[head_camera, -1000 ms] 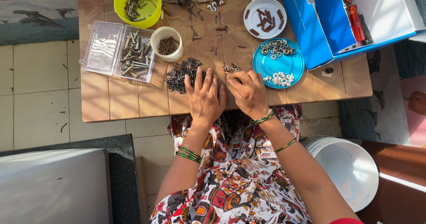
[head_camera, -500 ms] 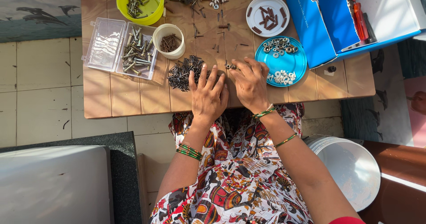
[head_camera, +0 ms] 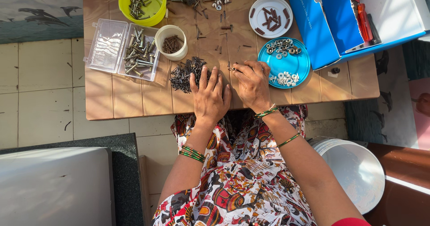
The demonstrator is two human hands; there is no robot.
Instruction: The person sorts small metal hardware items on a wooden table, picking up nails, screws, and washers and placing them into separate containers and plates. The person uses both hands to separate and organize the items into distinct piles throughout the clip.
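Observation:
My left hand point(head_camera: 209, 96) lies flat on the wooden table point(head_camera: 143, 98), fingers spread, its fingertips touching a pile of dark screws point(head_camera: 186, 74). My right hand point(head_camera: 251, 83) rests beside it, fingertips pinching a small metal piece near the table's middle. Just right of that hand sits a blue plate point(head_camera: 291, 65) with washers and small white parts. A white cup point(head_camera: 171, 41) with dark nails stands above the screw pile.
A clear plastic box point(head_camera: 123, 50) with bolts lies at the left. A yellow bowl point(head_camera: 141, 3) and a white plate point(head_camera: 270, 16) of rusty pieces sit at the far edge. A blue-and-white box point(head_camera: 358, 20) holds tools. A white bucket point(head_camera: 354, 172) stands on the floor.
Both hands have slid slightly toward the near edge of the table. My right fingertips now pinch a small piece instead of lying over loose parts.

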